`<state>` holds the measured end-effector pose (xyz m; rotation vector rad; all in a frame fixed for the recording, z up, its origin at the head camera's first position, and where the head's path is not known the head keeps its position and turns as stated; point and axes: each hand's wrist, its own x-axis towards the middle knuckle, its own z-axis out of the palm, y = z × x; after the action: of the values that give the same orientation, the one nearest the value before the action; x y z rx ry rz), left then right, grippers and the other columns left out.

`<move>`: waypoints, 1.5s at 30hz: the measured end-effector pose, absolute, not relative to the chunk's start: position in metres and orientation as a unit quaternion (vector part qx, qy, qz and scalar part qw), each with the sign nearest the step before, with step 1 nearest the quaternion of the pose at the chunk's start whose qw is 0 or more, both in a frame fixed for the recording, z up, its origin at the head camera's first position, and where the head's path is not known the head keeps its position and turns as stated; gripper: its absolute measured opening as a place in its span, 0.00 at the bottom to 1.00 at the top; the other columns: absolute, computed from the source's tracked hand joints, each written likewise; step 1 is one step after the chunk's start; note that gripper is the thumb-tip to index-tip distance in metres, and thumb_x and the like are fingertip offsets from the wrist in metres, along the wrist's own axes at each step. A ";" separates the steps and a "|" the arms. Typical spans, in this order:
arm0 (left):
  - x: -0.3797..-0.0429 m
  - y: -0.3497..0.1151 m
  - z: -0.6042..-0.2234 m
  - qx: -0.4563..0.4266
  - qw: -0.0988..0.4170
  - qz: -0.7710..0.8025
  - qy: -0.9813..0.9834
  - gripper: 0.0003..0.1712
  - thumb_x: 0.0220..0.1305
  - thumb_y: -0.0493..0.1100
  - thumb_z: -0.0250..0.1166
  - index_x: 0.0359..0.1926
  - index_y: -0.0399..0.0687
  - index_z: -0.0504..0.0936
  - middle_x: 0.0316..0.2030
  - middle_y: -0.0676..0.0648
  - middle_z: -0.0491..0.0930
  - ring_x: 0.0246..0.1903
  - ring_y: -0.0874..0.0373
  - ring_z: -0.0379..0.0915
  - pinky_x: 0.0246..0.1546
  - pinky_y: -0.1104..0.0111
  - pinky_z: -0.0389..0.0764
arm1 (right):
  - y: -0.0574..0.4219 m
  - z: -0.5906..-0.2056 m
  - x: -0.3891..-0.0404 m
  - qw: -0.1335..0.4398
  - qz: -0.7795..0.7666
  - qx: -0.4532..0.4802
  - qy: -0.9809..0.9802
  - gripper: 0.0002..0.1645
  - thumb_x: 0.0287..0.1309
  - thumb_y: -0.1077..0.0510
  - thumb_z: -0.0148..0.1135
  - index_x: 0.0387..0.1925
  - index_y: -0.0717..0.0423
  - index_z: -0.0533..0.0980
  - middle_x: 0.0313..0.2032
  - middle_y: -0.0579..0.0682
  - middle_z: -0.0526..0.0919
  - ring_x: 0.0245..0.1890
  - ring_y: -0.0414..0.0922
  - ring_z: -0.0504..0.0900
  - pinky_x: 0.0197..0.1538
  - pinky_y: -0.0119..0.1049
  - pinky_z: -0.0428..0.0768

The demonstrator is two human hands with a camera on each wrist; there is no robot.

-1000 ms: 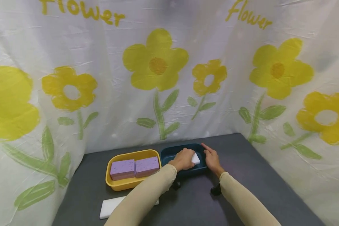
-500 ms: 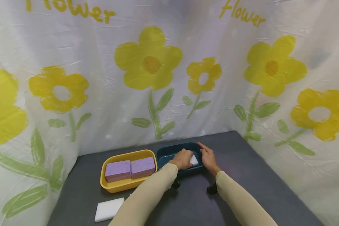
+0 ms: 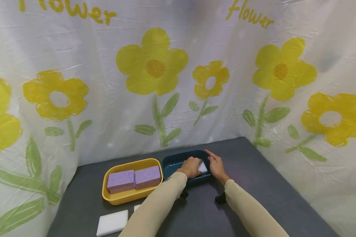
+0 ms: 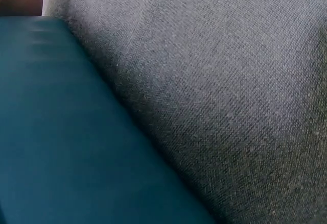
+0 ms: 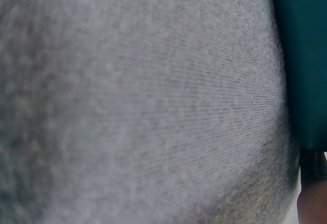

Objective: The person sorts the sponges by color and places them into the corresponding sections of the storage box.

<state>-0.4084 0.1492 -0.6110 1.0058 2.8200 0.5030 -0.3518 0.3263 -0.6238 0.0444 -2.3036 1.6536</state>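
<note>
In the head view my left hand reaches into a dark blue bin and grips a small white sponge-like block near the bin's right end. The fingers cover part of this block. My right hand rests against the right end of the bin, its index finger stretched along the rim. The bin's outer wall fills the lower left of the left wrist view, with a bit of hand in the top corner. In the right wrist view the bin wall runs down the right edge, above a fingertip.
Left of the blue bin stands a yellow bin with purple sponges set side by side. A white block lies on the dark grey table in front; another is mostly behind the left sleeve. A flower-painted curtain borders the table.
The head view has turned slightly, so everything shifts left in it. The white block in my left hand lies flatter in the bin. My right hand stays at the bin's end.
</note>
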 end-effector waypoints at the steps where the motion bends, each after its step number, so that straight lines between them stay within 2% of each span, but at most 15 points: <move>1: -0.414 0.149 -0.618 0.330 0.054 0.165 0.928 0.30 0.64 0.52 0.82 0.65 0.56 0.87 0.50 0.50 0.88 0.46 0.54 0.82 0.50 0.54 0.85 | 0.325 -0.622 -0.352 0.153 0.575 0.015 -0.804 0.28 0.82 0.55 0.48 0.77 0.46 0.76 0.20 0.43 0.65 0.12 0.39 0.58 0.19 0.35 0.61; 8: -0.424 0.150 -0.635 0.341 0.013 0.187 0.921 0.43 0.65 0.61 0.79 0.77 0.57 0.77 0.66 0.51 0.84 0.60 0.50 0.81 0.58 0.47 0.83 | 0.317 -0.607 -0.344 0.155 0.570 -0.002 -0.807 0.30 0.79 0.57 0.48 0.76 0.48 0.78 0.24 0.48 0.69 0.15 0.43 0.60 0.23 0.37 0.67; 11: -0.395 0.140 -0.590 0.343 0.007 0.215 0.914 0.44 0.67 0.59 0.79 0.78 0.51 0.75 0.73 0.48 0.80 0.68 0.46 0.78 0.65 0.45 0.80 | 0.315 -0.598 -0.339 0.165 0.567 0.003 -0.807 0.29 0.79 0.56 0.49 0.74 0.46 0.79 0.30 0.51 0.76 0.20 0.43 0.64 0.37 0.37 0.73; 14: -0.363 0.126 -0.540 0.349 0.014 0.216 0.912 0.41 0.71 0.54 0.76 0.78 0.45 0.74 0.76 0.44 0.77 0.73 0.45 0.75 0.71 0.49 0.77 | 0.305 -0.578 -0.325 0.174 0.557 -0.005 -0.812 0.29 0.78 0.59 0.48 0.74 0.51 0.79 0.42 0.62 0.82 0.23 0.42 0.64 0.45 0.39 0.70; 17: -0.346 0.119 -0.514 0.352 0.017 0.208 0.913 0.38 0.75 0.50 0.73 0.79 0.43 0.73 0.76 0.44 0.76 0.73 0.47 0.75 0.73 0.55 0.76 | 0.299 -0.567 -0.317 0.155 0.541 -0.044 -0.826 0.30 0.79 0.62 0.45 0.75 0.55 0.77 0.57 0.69 0.83 0.19 0.39 0.62 0.37 0.37 0.67; 21: -0.342 0.111 -0.505 0.364 0.017 0.201 0.909 0.37 0.77 0.50 0.70 0.80 0.42 0.71 0.77 0.44 0.75 0.75 0.48 0.73 0.74 0.58 0.75 | 0.301 -0.569 -0.319 0.141 0.543 -0.046 -0.827 0.29 0.81 0.62 0.44 0.76 0.56 0.75 0.49 0.69 0.82 0.16 0.39 0.59 0.31 0.36 0.65; 25: -0.337 0.102 -0.500 0.382 0.016 0.198 0.903 0.39 0.77 0.51 0.70 0.80 0.40 0.71 0.77 0.42 0.75 0.75 0.47 0.73 0.74 0.57 0.75 | 0.310 -0.586 -0.326 0.171 0.562 0.002 -0.809 0.29 0.79 0.60 0.47 0.74 0.52 0.78 0.32 0.57 0.74 0.16 0.41 0.59 0.27 0.35 0.61; 28: -0.331 0.097 -0.496 0.393 0.014 0.194 0.899 0.39 0.77 0.53 0.70 0.80 0.40 0.71 0.77 0.41 0.75 0.75 0.48 0.74 0.73 0.57 0.76 | 0.311 -0.588 -0.325 0.176 0.563 0.006 -0.808 0.29 0.78 0.59 0.47 0.74 0.52 0.78 0.31 0.56 0.73 0.17 0.43 0.60 0.30 0.39 0.64; 31: -0.325 0.090 -0.492 0.398 0.016 0.190 0.897 0.40 0.77 0.54 0.70 0.80 0.41 0.71 0.77 0.42 0.75 0.74 0.48 0.75 0.73 0.58 0.76 | 0.305 -0.580 -0.321 0.163 0.545 -0.018 -0.822 0.30 0.79 0.59 0.45 0.75 0.53 0.77 0.37 0.66 0.79 0.22 0.43 0.64 0.42 0.42 0.70; 33: -0.320 0.084 -0.490 0.400 0.015 0.185 0.897 0.40 0.78 0.56 0.69 0.80 0.41 0.71 0.77 0.43 0.75 0.74 0.48 0.75 0.73 0.58 0.76 | 0.301 -0.574 -0.317 0.154 0.534 -0.031 -0.831 0.31 0.79 0.59 0.43 0.76 0.55 0.75 0.53 0.73 0.83 0.27 0.44 0.67 0.50 0.46 0.70; 36: -0.313 0.074 -0.487 0.403 0.015 0.173 0.898 0.41 0.78 0.56 0.69 0.80 0.41 0.70 0.77 0.42 0.75 0.75 0.49 0.74 0.73 0.58 0.76 | 0.298 -0.572 -0.316 0.156 0.527 -0.041 -0.835 0.31 0.79 0.60 0.43 0.76 0.54 0.76 0.56 0.72 0.82 0.25 0.43 0.66 0.45 0.39 0.72; 37: -0.311 0.070 -0.486 0.404 0.017 0.171 0.898 0.41 0.78 0.56 0.69 0.81 0.41 0.70 0.77 0.42 0.74 0.75 0.49 0.73 0.73 0.58 0.76 | 0.297 -0.572 -0.316 0.154 0.528 -0.043 -0.834 0.30 0.79 0.60 0.43 0.76 0.54 0.76 0.51 0.71 0.82 0.23 0.43 0.64 0.40 0.36 0.71; 40: -0.304 0.056 -0.483 0.406 0.023 0.159 0.899 0.42 0.78 0.58 0.68 0.81 0.40 0.69 0.78 0.41 0.73 0.76 0.48 0.72 0.73 0.57 0.76 | 0.295 -0.572 -0.317 0.155 0.532 -0.053 -0.831 0.29 0.80 0.61 0.45 0.75 0.55 0.77 0.53 0.70 0.83 0.21 0.40 0.63 0.30 0.33 0.64; 42: -0.299 0.046 -0.481 0.407 0.029 0.156 0.900 0.43 0.78 0.59 0.68 0.81 0.39 0.68 0.78 0.40 0.73 0.76 0.48 0.72 0.74 0.56 0.75 | 0.295 -0.572 -0.317 0.146 0.538 -0.053 -0.829 0.29 0.81 0.62 0.45 0.76 0.57 0.75 0.66 0.69 0.81 0.24 0.40 0.63 0.31 0.33 0.63; 45: -0.293 0.031 -0.478 0.411 0.032 0.149 0.899 0.44 0.78 0.60 0.68 0.81 0.39 0.68 0.78 0.40 0.72 0.77 0.47 0.71 0.75 0.55 0.74 | 0.294 -0.570 -0.317 0.134 0.539 -0.051 -0.830 0.28 0.83 0.63 0.44 0.78 0.58 0.73 0.75 0.68 0.74 0.23 0.38 0.63 0.32 0.33 0.64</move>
<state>-0.2934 0.0308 -0.4779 1.2638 2.7678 0.4576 -0.3171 0.2936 -0.5702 -0.1475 -2.4044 1.5636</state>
